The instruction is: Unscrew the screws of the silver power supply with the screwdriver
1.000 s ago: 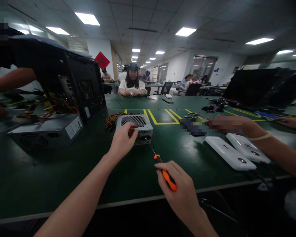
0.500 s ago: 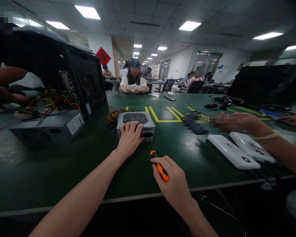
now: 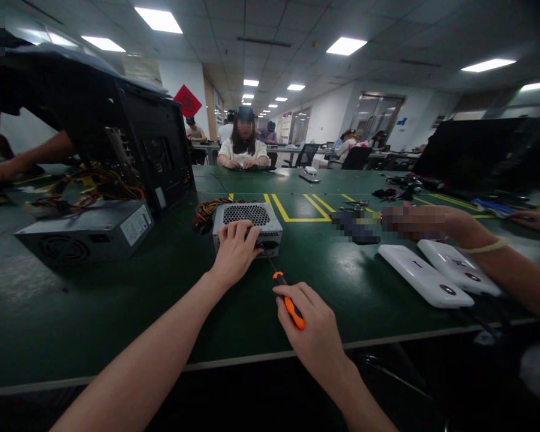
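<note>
A grey computer power supply [image 3: 270, 228] with a perforated top sits on the green table, its bundle of coloured cables [image 3: 204, 215] at the back left. My left hand [image 3: 236, 249] grips it, fingers bent over the top and thumb low on the near face. In my right hand [image 3: 312, 321] is an orange and black screwdriver [image 3: 293, 312], the fingers wrapped round its handle. Its thin shaft slants up and left to the near face, close to the socket and my left thumb. The exact spot of the tip is too small to make out.
A second power supply [image 3: 85, 231] and an open black computer case [image 3: 153, 150] stand at the left. Two white power banks [image 3: 425, 276] lie at the right, beside another person's hand [image 3: 432, 222]. Yellow tape [image 3: 308, 220] marks the table; one person sits opposite.
My hands, the screwdriver and the power supply hold nearly the same positions. At the far left, a co-worker's arm behind the computer case has shifted.
</note>
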Tool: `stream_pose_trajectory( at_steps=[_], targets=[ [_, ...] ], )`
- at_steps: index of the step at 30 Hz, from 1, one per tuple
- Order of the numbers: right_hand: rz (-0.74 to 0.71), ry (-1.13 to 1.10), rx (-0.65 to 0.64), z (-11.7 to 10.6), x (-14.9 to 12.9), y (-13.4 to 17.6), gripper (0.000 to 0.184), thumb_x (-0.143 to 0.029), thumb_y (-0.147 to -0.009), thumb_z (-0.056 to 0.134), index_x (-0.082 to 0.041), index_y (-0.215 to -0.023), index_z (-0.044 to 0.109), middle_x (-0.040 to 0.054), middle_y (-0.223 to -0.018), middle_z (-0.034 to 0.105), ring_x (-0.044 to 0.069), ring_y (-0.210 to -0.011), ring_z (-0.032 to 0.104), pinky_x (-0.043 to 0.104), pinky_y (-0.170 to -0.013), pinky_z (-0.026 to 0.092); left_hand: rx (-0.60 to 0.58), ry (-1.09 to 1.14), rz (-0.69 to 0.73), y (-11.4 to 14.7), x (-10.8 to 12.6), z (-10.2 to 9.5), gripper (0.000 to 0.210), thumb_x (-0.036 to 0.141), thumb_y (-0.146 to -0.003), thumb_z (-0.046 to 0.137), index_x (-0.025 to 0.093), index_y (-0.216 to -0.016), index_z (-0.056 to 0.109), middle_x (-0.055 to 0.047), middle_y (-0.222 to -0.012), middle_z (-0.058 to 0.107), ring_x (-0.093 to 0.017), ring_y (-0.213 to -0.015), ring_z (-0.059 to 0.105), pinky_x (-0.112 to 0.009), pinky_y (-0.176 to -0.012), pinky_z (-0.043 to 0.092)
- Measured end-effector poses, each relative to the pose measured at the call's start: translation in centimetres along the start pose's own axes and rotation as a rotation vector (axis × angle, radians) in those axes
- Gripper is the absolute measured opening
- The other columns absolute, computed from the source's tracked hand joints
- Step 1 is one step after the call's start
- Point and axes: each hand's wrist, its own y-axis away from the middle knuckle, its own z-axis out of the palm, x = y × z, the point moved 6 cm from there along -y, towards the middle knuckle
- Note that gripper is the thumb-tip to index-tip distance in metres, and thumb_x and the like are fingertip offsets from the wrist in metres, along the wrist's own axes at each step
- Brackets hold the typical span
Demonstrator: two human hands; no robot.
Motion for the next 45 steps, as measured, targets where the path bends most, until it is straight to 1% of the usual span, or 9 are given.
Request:
stream_pose_trajectory(
  at_steps=[5,17,27,30,33,36,39,42,45],
  targets=[
    [0.001,0.015,-0.029,0.2,0.0,-0.2,0.019,-0.012,-0.082,0.044,-0.018,-0.095,0.056,0.004,-0.083,0.056,0.016,-0.078,0.053,0.03,-0.071,0.043,-0.007,-0.02,-0.011,0.0,0.0,0.0,0.036,0.028,-0.076,0.055,0.019,-0.109,0.046,-0.01,-0.112,0.045,-0.027,-0.103,0.037,-0.041,-0.083,0.029],
    [-0.006,-0.013,-0.022,0.0,0.1,0.0,0.018,-0.011,-0.081,0.045,-0.018,-0.094,0.056,0.0038,-0.083,0.055,0.015,-0.077,0.053,0.03,-0.071,0.044,0.005,0.025,-0.038,-0.1,-0.1,0.0,0.034,0.024,-0.074,0.057,0.02,-0.107,0.047,-0.011,-0.111,0.045,-0.027,-0.102,0.037,-0.042,-0.082,0.029],
    [0.018,-0.015,-0.006,-0.1,-0.4,-0.8,0.016,-0.018,-0.084,0.044,-0.018,-0.095,0.056,0.0046,-0.084,0.058,0.015,-0.077,0.056,0.03,-0.07,0.046,0.011,0.034,-0.046,-0.1,-0.1,0.1,0.036,0.025,-0.073,0.058,0.02,-0.107,0.047,-0.01,-0.111,0.044,-0.027,-0.103,0.036,-0.042,-0.083,0.029],
    [-0.002,0.056,0.041,-0.2,-1.0,-1.1,0.019,-0.02,-0.087,0.04,-0.016,-0.094,0.057,0.0056,-0.081,0.06,0.015,-0.075,0.056,0.029,-0.068,0.046,0.015,0.021,-0.041,-0.1,-0.1,0.2,0.036,0.026,-0.073,0.058,0.019,-0.107,0.047,-0.01,-0.111,0.044,-0.027,-0.102,0.036,-0.042,-0.083,0.029],
    [-0.047,0.217,0.101,0.0,-1.8,-1.2,0.021,-0.017,-0.086,0.038,-0.013,-0.098,0.054,0.0075,-0.078,0.059,0.017,-0.071,0.056,0.03,-0.064,0.045,0.011,0.025,-0.04,0.0,-0.2,0.2,0.037,0.026,-0.073,0.058,0.019,-0.108,0.047,-0.011,-0.111,0.044,-0.027,-0.102,0.036,-0.042,-0.083,0.029],
    [-0.083,0.377,0.11,0.7,-2.7,-1.1,0.017,-0.014,-0.083,0.038,-0.014,-0.086,0.055,0.0073,-0.071,0.056,0.018,-0.066,0.053,0.031,-0.059,0.044,0.0,0.035,-0.024,0.0,-0.1,0.3,0.041,0.027,-0.072,0.059,0.019,-0.11,0.046,-0.011,-0.112,0.043,-0.027,-0.103,0.036,-0.043,-0.083,0.029],
    [-0.123,0.439,0.063,1.4,-3.3,-1.0,0.019,-0.01,-0.081,0.038,-0.016,-0.076,0.056,0.0074,-0.07,0.055,0.019,-0.066,0.051,0.032,-0.059,0.042,-0.003,0.025,-0.019,0.1,-0.2,0.4,0.042,0.025,-0.071,0.06,0.02,-0.11,0.046,-0.012,-0.112,0.043,-0.028,-0.103,0.036,-0.043,-0.082,0.029],
    [-0.085,0.345,0.051,1.2,-2.9,-1.0,0.015,-0.019,-0.083,0.042,-0.016,-0.089,0.056,0.0076,-0.076,0.057,0.018,-0.069,0.054,0.031,-0.061,0.044,-0.002,0.027,-0.019,0.1,-0.2,0.4,0.04,0.024,-0.072,0.057,0.02,-0.11,0.046,-0.012,-0.112,0.043,-0.028,-0.103,0.036,-0.044,-0.083,0.029],
    [-0.009,0.232,0.085,0.5,-2.1,-1.1,0.024,-0.03,-0.085,0.043,-0.012,-0.098,0.052,0.0052,-0.072,0.059,0.016,-0.063,0.056,0.028,-0.056,0.044,-0.002,0.034,-0.01,0.1,-0.2,0.5,0.039,0.024,-0.073,0.056,0.02,-0.111,0.046,-0.012,-0.112,0.044,-0.028,-0.103,0.035,-0.043,-0.083,0.028]
  ],
)
